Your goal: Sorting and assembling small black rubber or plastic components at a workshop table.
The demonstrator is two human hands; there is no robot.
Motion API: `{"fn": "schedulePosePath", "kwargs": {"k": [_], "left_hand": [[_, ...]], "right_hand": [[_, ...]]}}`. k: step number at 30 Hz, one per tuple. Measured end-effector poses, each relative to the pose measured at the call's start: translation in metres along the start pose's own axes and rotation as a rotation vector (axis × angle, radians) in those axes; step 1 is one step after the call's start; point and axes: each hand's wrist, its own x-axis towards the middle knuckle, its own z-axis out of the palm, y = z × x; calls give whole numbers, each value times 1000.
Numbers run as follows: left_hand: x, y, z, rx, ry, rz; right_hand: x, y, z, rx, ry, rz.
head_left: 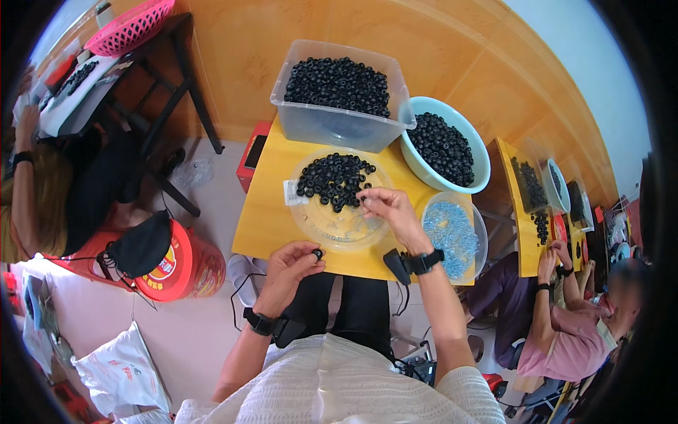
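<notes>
The left hand (288,272), at the near edge of the table, closes thumb and fingers on a single black ring (317,252). The right hand (395,210) is bent to a pinch at the right side of a loose pile of black rings (332,177); a dark piece shows at its fingertips, but whether it is gripped I cannot tell. Both wrists wear black bands.

The pile lies in a round, clear tray (332,225), mostly toward its far side, with a white label at the left rim. The tray sits on a yellow table (263,220). Just right of it stands a clear tub (482,244) of small bluish pieces (450,233). Behind the tray, a clear plastic box (325,127) holds many more black rings, and a pale blue bowl (466,127) beside it holds others. A red box (249,159) stands by the table's left edge.

On the pale tiled floor (201,332) to the left are a red bucket (194,268) with a black cap (145,244) on it and a white bag (123,371). A person sits beyond, at a dark table (201,113) that bears a pink basket (131,32). To the right, a person in a pink shirt (565,350) sits at another yellow table (526,254) with black rings on it. A wood-coloured panel (233,71) lines the wall behind, with a paler stretch (583,56) above.
</notes>
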Motion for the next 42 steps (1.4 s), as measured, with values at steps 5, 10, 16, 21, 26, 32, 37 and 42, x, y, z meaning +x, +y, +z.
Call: {"fn": "schedulePosePath", "kwargs": {"k": [5, 10, 16, 21, 26, 32, 37, 42], "left_hand": [[3, -1, 7, -3, -29, 7], [1, -2, 8, -2, -42, 19], [-1, -4, 9, -27, -63, 34], [-1, -3, 8, 12, -48, 55], [-1, -6, 8, 78, -47, 107], [0, -15, 8, 150, -27, 162], [1, -25, 12, 237, 44, 261], [-1, -25, 16, 247, 68, 259]], "right_hand": [[-42, -1, 31, 102, 16, -55], [-64, 2, 55, 38, 2, -59], [-73, -11, 73, -302, 69, -271], [-74, -16, 84, -539, 94, -432], [-76, -14, 89, -589, 114, -440], [-79, -10, 95, -652, 171, -391], [-77, -7, 95, -734, 195, -343], [-73, -4, 86, -534, 230, -185]]}}
